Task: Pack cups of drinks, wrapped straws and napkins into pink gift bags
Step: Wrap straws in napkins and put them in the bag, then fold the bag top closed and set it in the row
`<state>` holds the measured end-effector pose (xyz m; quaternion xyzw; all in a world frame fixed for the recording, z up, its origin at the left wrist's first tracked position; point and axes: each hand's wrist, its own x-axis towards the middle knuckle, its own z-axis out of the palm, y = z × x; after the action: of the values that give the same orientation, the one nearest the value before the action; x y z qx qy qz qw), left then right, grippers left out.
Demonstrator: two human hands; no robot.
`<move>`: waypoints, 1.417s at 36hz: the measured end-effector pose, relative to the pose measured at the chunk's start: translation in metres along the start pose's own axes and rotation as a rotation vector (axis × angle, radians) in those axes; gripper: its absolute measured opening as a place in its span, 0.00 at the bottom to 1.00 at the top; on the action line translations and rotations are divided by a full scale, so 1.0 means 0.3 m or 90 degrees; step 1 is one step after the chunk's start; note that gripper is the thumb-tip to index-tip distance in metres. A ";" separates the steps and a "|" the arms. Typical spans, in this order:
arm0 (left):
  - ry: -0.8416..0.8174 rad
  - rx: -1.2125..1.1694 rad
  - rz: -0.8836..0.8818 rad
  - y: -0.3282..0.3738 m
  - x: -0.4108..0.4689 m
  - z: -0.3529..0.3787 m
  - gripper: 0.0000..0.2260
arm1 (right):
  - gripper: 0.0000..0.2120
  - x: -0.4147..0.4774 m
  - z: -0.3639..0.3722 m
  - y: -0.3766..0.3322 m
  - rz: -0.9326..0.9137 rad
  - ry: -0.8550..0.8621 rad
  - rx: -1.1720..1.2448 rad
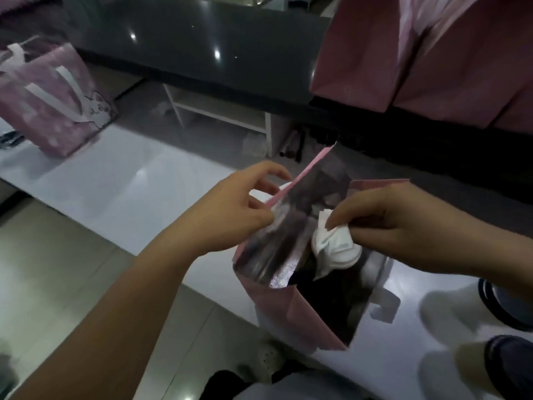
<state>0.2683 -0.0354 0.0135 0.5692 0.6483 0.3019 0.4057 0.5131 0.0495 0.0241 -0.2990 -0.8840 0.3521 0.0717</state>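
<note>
My left hand [230, 209] pinches the left rim of the pink gift bag [277, 307], which stands on the white counter [121, 180], and the pinch spreads its foil-lined mouth wide. My right hand [383, 217] grips a crumpled wad of white napkins [337, 249] between thumb and fingers. It sits right at the opening, toward the bag's right side.

The inside of the bag is dark and blurred, so I cannot tell whether a cup is in there. To be safe, I would slide the wad down along the right wall rather than drop it in the middle, in case it lands on a lid.

I want the left pinch firm through the drop, because the bag looks light and could tip or fold shut if nudged. I judge it best to let go of the napkins only once they are below the rim.

A 2nd pink bag [49, 111] stands well apart at the counter's left end.
</note>
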 end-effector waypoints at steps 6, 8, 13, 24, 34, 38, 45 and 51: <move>-0.053 -0.024 0.082 -0.047 0.059 -0.066 0.20 | 0.16 0.084 0.062 0.003 0.094 -0.180 -0.130; -0.070 0.003 0.114 -0.063 0.088 -0.092 0.18 | 0.16 0.122 0.097 -0.018 0.119 -0.228 -0.160; -0.137 0.000 0.146 -0.091 0.165 -0.159 0.14 | 0.17 0.241 0.197 -0.059 0.220 -0.301 -0.229; -0.236 -0.033 0.183 -0.168 0.311 -0.319 0.21 | 0.17 0.374 0.242 -0.188 0.340 -0.236 -0.218; -0.311 0.066 0.249 -0.093 0.413 -0.291 0.15 | 0.20 0.112 0.077 -0.331 0.350 0.297 -0.144; -0.338 0.047 0.203 -0.099 0.386 -0.272 0.14 | 0.15 -0.009 0.074 -0.230 0.321 0.497 0.046; -0.172 -0.142 0.172 -0.183 0.251 -0.272 0.08 | 0.26 -0.143 0.253 0.053 0.426 0.596 0.502; 0.182 -0.300 0.049 -0.450 0.105 -0.227 0.22 | 0.28 -0.115 0.389 0.191 0.370 0.543 0.638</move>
<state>0.1419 -0.0225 -0.0742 0.4349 0.5886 0.5371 0.4193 0.5291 -0.0054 -0.0978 -0.5648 -0.3961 0.5727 0.4428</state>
